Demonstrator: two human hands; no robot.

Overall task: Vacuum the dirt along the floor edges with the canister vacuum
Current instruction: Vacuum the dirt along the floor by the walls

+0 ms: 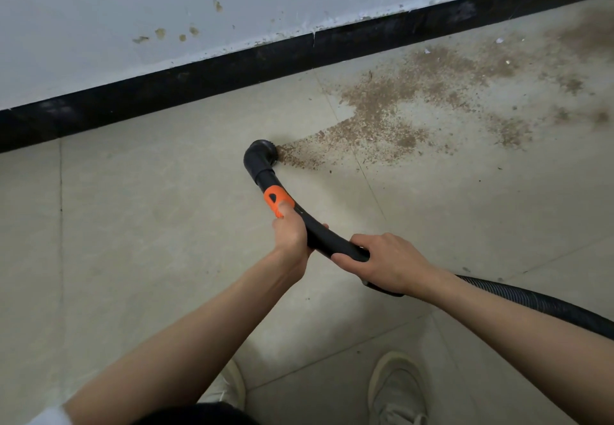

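Gripping curved wand [327, 238] with both hands, left hand [290, 232] near orange collar, right hand [385, 263] behind; nozzle [261, 156] touches near edge of dirt [392, 109]; floor [149, 208] left of nozzle looks clean; most dirt toward baseboard [232, 72] remains.

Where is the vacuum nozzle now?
In the head view the nozzle sits on the floor near centre, at the left tip of the dirt, a little short of the black baseboard.
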